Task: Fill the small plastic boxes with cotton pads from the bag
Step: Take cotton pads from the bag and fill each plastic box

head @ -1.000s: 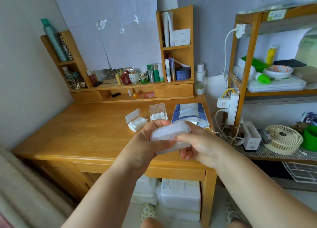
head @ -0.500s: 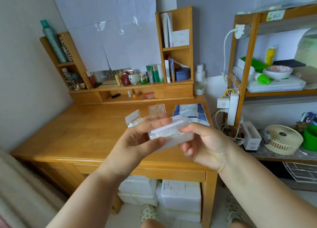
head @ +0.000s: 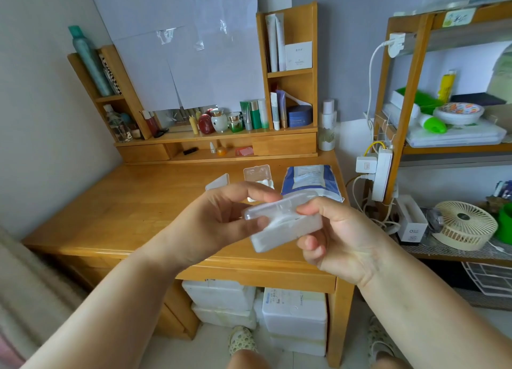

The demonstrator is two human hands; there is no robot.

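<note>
Two hands (head: 219,224) (head: 336,234) pinching plastic box (head: 285,224), long axis left-right, tilted.

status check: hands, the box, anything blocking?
Left hand and right hand both grip the small translucent plastic box, lid almost down, white pads inside. Two open boxes and blue-white bag behind on wooden desk. Nothing blocking.

head cam | faces forward-down | near hands (head: 277,230) | desk (head: 124,202) beyond

A home bedroom: cosmetic jars and bottles (head: 221,122) crowd the hutch on the light wooden dressing table (head: 133,202), beside it a cream desk fan (head: 464,224).
</note>
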